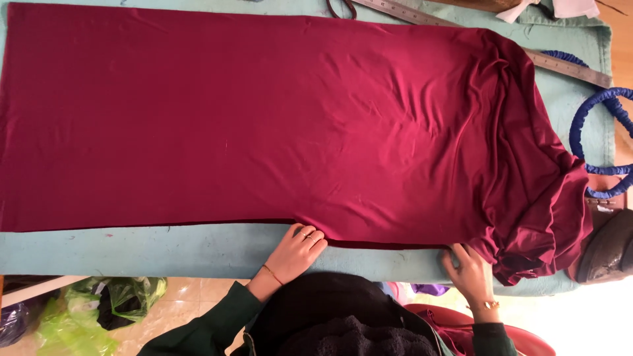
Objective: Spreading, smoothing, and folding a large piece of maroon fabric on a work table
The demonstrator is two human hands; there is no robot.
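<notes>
A thin, limp maroon jersey cloth (264, 125) is spread along the bench (198, 254), bunched at its right end. Its near hem is pressed flat by the left hand (293, 254) and pinched by the right hand (469, 267); hems judged likeliest holds.

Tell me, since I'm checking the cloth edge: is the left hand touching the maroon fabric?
Touching. The head view shows the left hand with its fingertips resting on the near edge of the maroon fabric, with no gap between them.
</notes>
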